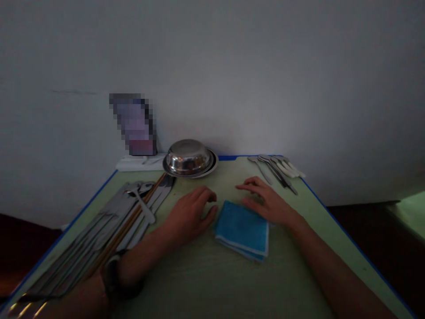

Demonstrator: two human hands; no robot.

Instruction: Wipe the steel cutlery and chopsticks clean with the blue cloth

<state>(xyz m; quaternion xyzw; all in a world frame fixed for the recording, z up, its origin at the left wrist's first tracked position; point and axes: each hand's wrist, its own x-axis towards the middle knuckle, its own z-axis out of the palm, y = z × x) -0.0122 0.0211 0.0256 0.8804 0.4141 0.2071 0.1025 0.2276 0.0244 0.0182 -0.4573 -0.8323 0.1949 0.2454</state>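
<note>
A folded blue cloth (244, 230) with pale edging lies on the table between my hands. My left hand (192, 210) is just left of it, its fingers bent and the thumb held apart, with nothing in them. To the upper right, my right hand (264, 199) reaches over the cloth's far corner with fingers stretched out and holds nothing. Whether its thumb touches the cloth I cannot tell. Left of my left hand, a spoon (142, 206) rests across other cutlery.
Flat cutlery packs (86, 243) and wooden chopsticks (126, 226) cover the table's left side. An upturned steel bowl (188, 157) stands at the back. Several spoons (275, 170) lie at the back right. A blurred-out upright screen (136, 126) leans near the wall, behind a white strip (133, 164).
</note>
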